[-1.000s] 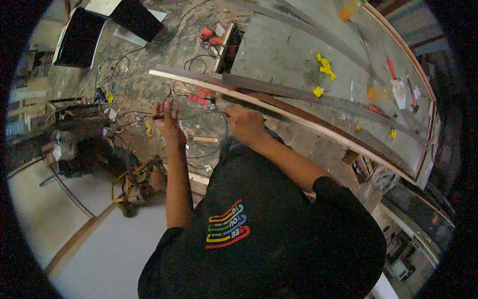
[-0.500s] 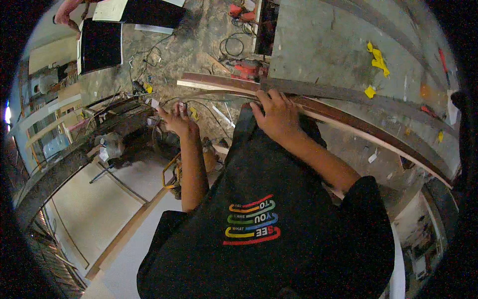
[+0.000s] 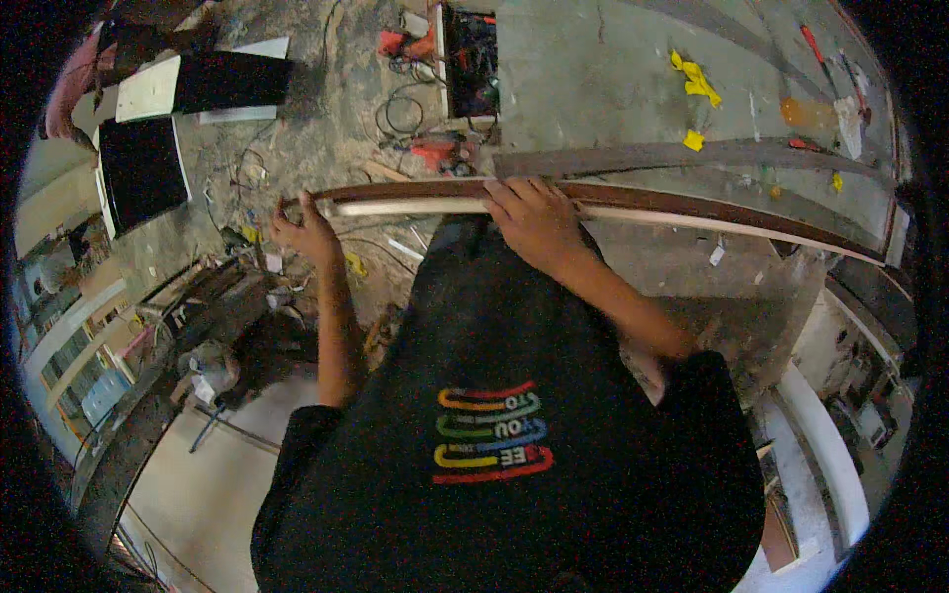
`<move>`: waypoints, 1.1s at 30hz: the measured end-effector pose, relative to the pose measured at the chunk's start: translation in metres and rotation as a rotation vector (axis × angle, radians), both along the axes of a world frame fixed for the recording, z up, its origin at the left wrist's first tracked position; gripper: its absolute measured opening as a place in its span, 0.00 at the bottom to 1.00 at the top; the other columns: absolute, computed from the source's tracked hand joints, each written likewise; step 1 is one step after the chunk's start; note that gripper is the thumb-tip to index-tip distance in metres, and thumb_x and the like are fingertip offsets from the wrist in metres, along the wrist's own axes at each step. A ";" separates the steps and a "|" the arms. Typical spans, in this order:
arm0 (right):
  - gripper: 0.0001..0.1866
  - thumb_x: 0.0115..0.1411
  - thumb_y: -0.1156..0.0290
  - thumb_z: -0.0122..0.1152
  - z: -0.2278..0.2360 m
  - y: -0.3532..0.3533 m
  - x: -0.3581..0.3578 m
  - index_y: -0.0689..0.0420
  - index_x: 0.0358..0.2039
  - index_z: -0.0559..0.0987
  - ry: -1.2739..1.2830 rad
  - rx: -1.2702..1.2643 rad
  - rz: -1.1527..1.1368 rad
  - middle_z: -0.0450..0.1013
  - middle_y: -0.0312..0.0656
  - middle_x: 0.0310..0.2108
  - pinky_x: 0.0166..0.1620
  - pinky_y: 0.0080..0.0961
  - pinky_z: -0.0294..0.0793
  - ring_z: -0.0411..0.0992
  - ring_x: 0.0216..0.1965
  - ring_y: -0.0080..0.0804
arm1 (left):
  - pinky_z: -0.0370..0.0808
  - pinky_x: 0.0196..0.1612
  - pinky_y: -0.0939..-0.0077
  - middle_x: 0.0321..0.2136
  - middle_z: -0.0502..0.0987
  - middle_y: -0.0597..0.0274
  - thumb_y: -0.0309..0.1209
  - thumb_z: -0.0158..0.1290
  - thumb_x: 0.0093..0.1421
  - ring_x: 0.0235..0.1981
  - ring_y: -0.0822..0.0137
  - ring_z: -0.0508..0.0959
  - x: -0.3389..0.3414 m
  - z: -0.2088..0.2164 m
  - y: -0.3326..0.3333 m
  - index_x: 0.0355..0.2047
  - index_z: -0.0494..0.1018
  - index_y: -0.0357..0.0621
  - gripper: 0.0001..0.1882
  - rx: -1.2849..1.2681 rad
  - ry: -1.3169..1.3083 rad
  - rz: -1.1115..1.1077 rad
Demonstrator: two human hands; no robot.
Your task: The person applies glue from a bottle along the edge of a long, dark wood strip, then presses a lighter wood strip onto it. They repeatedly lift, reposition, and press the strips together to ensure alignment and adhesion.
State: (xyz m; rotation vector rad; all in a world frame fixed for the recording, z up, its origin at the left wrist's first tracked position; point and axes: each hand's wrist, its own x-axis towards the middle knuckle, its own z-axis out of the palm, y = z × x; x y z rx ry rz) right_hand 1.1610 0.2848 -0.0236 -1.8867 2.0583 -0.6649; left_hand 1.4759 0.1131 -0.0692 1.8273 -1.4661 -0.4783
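A long brown wooden strip (image 3: 682,204) with a pale near edge runs from left of centre to the far right in front of my body. My right hand (image 3: 539,219) lies over its middle, with the fingers curled across the top and gripping it. My left hand (image 3: 308,237) is raised at the left end of the strip, thumb and fingers apart. Whether its fingertips touch that end I cannot tell. My black shirt hides the space below the strip.
Beyond the strip stands a grey worktop (image 3: 593,89) with yellow scraps (image 3: 697,79) and a red-handled tool (image 3: 813,44). Red power tools (image 3: 442,153) and cables lie on the floor. Black panels (image 3: 143,173) are at the far left, and a pale panel (image 3: 213,484) is near left.
The strip has swung from a slant to nearly level, its left end now close to my left hand. My left hand has shifted left; my right hand stays on the strip.
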 end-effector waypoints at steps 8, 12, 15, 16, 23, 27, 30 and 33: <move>0.13 0.64 0.62 0.61 -0.011 0.003 -0.021 0.53 0.45 0.83 0.022 0.023 0.036 0.79 0.40 0.37 0.43 0.36 0.78 0.77 0.39 0.41 | 0.64 0.64 0.52 0.69 0.41 0.44 0.48 0.63 0.62 0.64 0.48 0.59 0.005 -0.034 0.013 0.57 0.65 0.33 0.35 0.013 0.076 -0.057; 0.13 0.64 0.62 0.61 -0.019 0.010 -0.024 0.51 0.46 0.83 -0.002 0.037 0.043 0.80 0.39 0.40 0.45 0.37 0.78 0.77 0.42 0.40 | 0.63 0.65 0.54 0.69 0.41 0.44 0.46 0.64 0.61 0.65 0.50 0.60 0.003 -0.025 0.012 0.58 0.63 0.32 0.37 0.058 0.162 -0.097; 0.12 0.65 0.63 0.60 -0.020 0.014 -0.022 0.51 0.46 0.83 0.034 0.014 0.033 0.80 0.40 0.41 0.46 0.39 0.78 0.77 0.44 0.41 | 0.60 0.67 0.55 0.70 0.41 0.43 0.43 0.63 0.62 0.67 0.50 0.58 0.001 -0.014 0.011 0.59 0.63 0.33 0.34 0.087 0.215 -0.139; 0.12 0.65 0.63 0.60 -0.020 0.014 -0.023 0.51 0.46 0.83 0.034 0.048 0.029 0.80 0.40 0.41 0.46 0.39 0.78 0.76 0.44 0.41 | 0.60 0.67 0.55 0.70 0.41 0.42 0.42 0.63 0.63 0.67 0.50 0.57 0.000 -0.011 0.011 0.58 0.63 0.34 0.33 0.096 0.243 -0.176; 0.12 0.63 0.65 0.62 -0.024 0.023 -0.031 0.52 0.45 0.84 -0.041 0.024 -0.001 0.79 0.43 0.42 0.48 0.40 0.76 0.76 0.44 0.43 | 0.59 0.68 0.52 0.70 0.40 0.41 0.43 0.62 0.63 0.69 0.47 0.54 -0.005 -0.006 0.021 0.58 0.65 0.38 0.31 -0.002 0.012 -0.199; 0.10 0.63 0.66 0.62 -0.028 0.023 -0.032 0.52 0.42 0.85 -0.039 -0.051 0.026 0.79 0.43 0.41 0.47 0.38 0.75 0.75 0.43 0.43 | 0.59 0.68 0.52 0.70 0.38 0.41 0.44 0.62 0.64 0.69 0.47 0.54 -0.003 -0.007 0.023 0.59 0.65 0.40 0.31 -0.044 -0.067 -0.211; 0.09 0.63 0.66 0.63 -0.029 0.023 -0.031 0.53 0.40 0.86 -0.080 -0.050 -0.006 0.78 0.42 0.38 0.45 0.37 0.75 0.74 0.41 0.42 | 0.60 0.68 0.54 0.70 0.38 0.40 0.43 0.62 0.63 0.70 0.45 0.53 0.000 -0.009 0.025 0.59 0.65 0.40 0.31 -0.007 -0.017 -0.197; 0.09 0.64 0.65 0.62 -0.030 0.024 -0.031 0.53 0.39 0.86 -0.104 -0.008 -0.030 0.76 0.40 0.35 0.43 0.37 0.75 0.74 0.39 0.41 | 0.60 0.67 0.53 0.70 0.38 0.39 0.41 0.63 0.63 0.70 0.44 0.50 0.000 -0.012 0.028 0.59 0.66 0.41 0.30 -0.031 0.076 -0.216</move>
